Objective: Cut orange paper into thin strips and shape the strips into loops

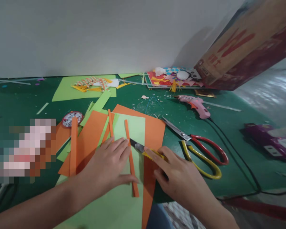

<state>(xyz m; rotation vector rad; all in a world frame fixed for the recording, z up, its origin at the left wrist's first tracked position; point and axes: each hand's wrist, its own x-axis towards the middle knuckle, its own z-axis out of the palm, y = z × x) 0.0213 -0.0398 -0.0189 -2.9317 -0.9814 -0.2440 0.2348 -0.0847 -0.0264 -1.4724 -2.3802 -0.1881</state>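
My right hand (178,171) is closed around a yellow utility knife (153,155), its dark blade pointing left at a narrow orange paper strip (131,159). The blade tip meets the strip near its middle. My left hand (109,159) lies flat on the paper left of the blade, fingertips and thumb against the strip. Beneath is a pale green sheet (133,210), with an orange sheet (153,136) under it. Another thin orange strip (110,122) runs up from behind my left fingers. Scissors (184,135) with one red and one yellow handle lie open beside my right hand.
A pink glue gun (197,105) trails a black cord (235,152) rightward. A purple power strip (269,140) sits at the right. Paper decorations (173,76) and a leaning cardboard box (248,51) stand by the wall. Green and orange scraps (90,116) spread leftward; a pixelated patch hides something there.
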